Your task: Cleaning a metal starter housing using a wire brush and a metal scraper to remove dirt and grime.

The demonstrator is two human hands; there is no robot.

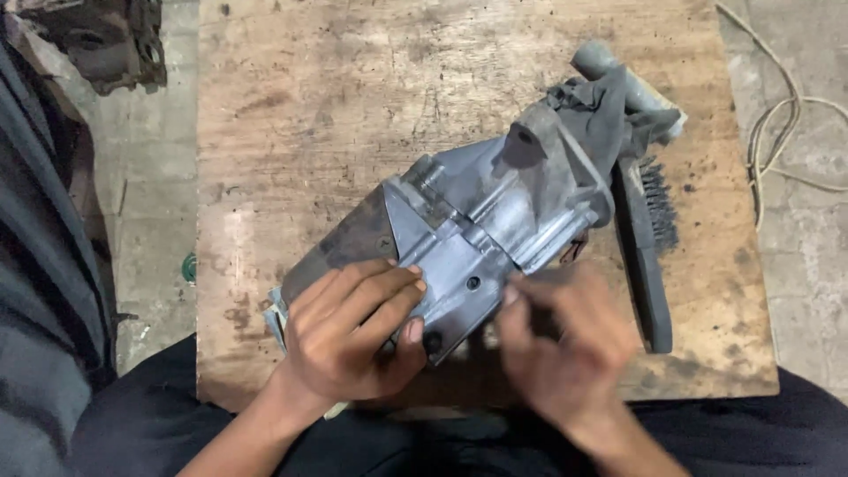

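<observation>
The grey metal casting point(495, 221) lies diagonally on the wooden bench point(291, 97), steadied by the left hand point(353, 336) clasped over its near end. The blurred right hand point(565, 344) is pinched beside it; its contents cannot be told. Firm bracing is judged advisable.

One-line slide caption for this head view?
Left hand steadies a grey metal casting on a wooden board; right hand works its near edge.

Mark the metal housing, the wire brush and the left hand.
metal housing point(495, 208), head view, on its grey middle face.
wire brush point(649, 265), head view, on its dark handle.
left hand point(349, 331), head view, on its back.
</observation>
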